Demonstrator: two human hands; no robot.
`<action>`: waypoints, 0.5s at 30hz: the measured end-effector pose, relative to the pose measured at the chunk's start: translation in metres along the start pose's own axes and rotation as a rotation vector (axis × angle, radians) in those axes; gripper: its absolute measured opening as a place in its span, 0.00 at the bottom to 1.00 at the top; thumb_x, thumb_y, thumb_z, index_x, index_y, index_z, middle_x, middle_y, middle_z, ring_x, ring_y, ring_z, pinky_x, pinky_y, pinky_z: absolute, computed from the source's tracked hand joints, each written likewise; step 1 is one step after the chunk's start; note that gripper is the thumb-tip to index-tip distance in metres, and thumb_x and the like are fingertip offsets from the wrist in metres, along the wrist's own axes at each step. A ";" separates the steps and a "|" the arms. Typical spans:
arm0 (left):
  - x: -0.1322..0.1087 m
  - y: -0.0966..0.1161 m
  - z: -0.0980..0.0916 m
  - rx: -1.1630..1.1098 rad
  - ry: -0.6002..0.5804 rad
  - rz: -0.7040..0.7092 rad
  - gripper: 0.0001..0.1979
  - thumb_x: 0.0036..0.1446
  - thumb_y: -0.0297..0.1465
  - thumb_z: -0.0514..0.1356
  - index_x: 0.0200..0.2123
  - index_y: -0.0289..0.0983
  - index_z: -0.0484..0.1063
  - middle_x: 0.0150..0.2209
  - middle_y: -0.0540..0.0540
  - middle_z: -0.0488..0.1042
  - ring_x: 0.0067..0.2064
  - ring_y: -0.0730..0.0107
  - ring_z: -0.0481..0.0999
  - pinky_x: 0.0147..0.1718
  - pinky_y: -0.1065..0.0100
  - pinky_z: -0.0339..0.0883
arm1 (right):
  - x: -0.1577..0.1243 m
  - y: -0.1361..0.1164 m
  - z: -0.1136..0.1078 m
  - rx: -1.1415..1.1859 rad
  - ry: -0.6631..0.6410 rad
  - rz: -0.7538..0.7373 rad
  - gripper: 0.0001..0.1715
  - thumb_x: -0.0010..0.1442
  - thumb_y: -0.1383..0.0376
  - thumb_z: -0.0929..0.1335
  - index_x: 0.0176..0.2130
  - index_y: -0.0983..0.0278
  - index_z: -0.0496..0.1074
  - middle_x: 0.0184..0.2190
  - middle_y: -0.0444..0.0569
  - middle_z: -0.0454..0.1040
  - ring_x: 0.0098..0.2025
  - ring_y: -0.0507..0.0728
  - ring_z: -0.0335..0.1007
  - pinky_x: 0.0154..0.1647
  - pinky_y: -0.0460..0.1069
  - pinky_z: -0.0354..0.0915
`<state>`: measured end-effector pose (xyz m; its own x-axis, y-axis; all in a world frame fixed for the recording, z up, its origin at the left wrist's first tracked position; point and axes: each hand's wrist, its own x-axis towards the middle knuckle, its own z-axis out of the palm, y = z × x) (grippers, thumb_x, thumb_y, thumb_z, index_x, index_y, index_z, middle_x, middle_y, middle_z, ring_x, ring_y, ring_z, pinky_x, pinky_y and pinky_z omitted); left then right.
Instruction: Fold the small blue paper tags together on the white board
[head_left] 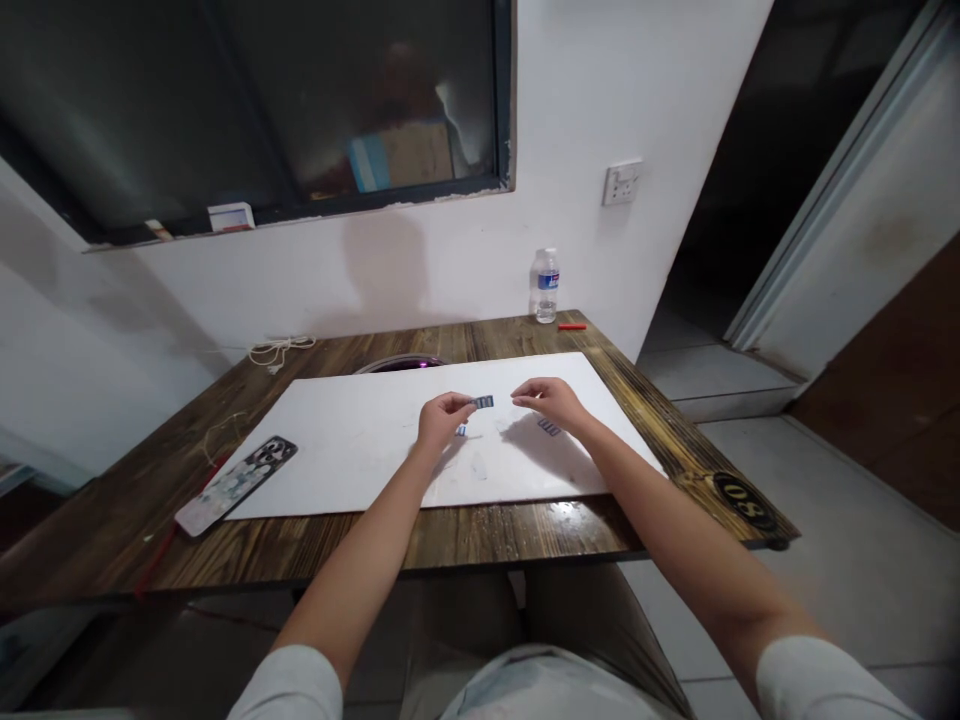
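Note:
My left hand (pixel 444 418) pinches a small dark strip (pixel 484 402) with lighter squares on it between thumb and fingertips, held a little above a white board (pixel 352 440). Its exact kind is too small to make out. To the right of the strip and apart from it, my right hand (pixel 551 400) has thumb and fingertips drawn together in a pinch; anything between them is too small to see. Under the right hand lies a small blue-and-white piece (pixel 549 428) on the board. Another small blue piece (pixel 460 431) shows beside my left hand, partly covered by it.
The board lies on a dark wooden table (pixel 517 540). A patterned phone (pixel 238 485) rests at its left edge. Behind are a white cable (pixel 281 347), a round shiny object (pixel 401 362), a water bottle (pixel 547 287) and a red stick-like item (pixel 571 327).

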<state>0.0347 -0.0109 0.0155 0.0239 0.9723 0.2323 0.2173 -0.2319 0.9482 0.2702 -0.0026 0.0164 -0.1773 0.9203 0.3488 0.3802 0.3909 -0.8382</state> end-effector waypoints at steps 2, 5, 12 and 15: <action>0.001 0.001 -0.001 -0.056 0.033 -0.018 0.14 0.40 0.37 0.70 0.30 0.36 0.78 0.26 0.48 0.76 0.24 0.73 0.69 0.25 0.70 0.63 | 0.001 0.003 -0.012 -0.103 -0.062 0.031 0.08 0.49 0.61 0.74 0.31 0.62 0.80 0.30 0.46 0.79 0.30 0.54 0.69 0.33 0.48 0.63; 0.003 0.001 -0.002 -0.110 0.068 -0.036 0.15 0.38 0.37 0.70 0.30 0.36 0.77 0.27 0.48 0.76 0.24 0.75 0.68 0.24 0.71 0.63 | 0.002 0.010 -0.030 -0.257 -0.121 0.028 0.09 0.47 0.63 0.76 0.33 0.61 0.81 0.32 0.46 0.78 0.30 0.54 0.69 0.33 0.48 0.63; 0.003 0.000 -0.002 -0.134 0.102 -0.049 0.17 0.35 0.38 0.72 0.29 0.36 0.77 0.27 0.48 0.76 0.24 0.74 0.69 0.24 0.70 0.63 | -0.003 0.023 -0.048 -0.488 -0.312 -0.044 0.22 0.32 0.67 0.82 0.32 0.55 0.82 0.32 0.48 0.74 0.34 0.57 0.69 0.38 0.50 0.66; 0.003 0.000 -0.002 -0.122 0.106 -0.050 0.17 0.36 0.40 0.71 0.30 0.36 0.77 0.27 0.48 0.76 0.25 0.73 0.69 0.23 0.70 0.64 | -0.004 0.024 -0.047 -0.534 -0.291 -0.042 0.21 0.31 0.67 0.82 0.30 0.54 0.82 0.30 0.48 0.73 0.33 0.58 0.68 0.37 0.50 0.65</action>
<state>0.0330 -0.0077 0.0168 -0.0880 0.9760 0.1991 0.0956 -0.1907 0.9770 0.3229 0.0039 0.0141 -0.4141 0.8911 0.1855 0.7567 0.4503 -0.4740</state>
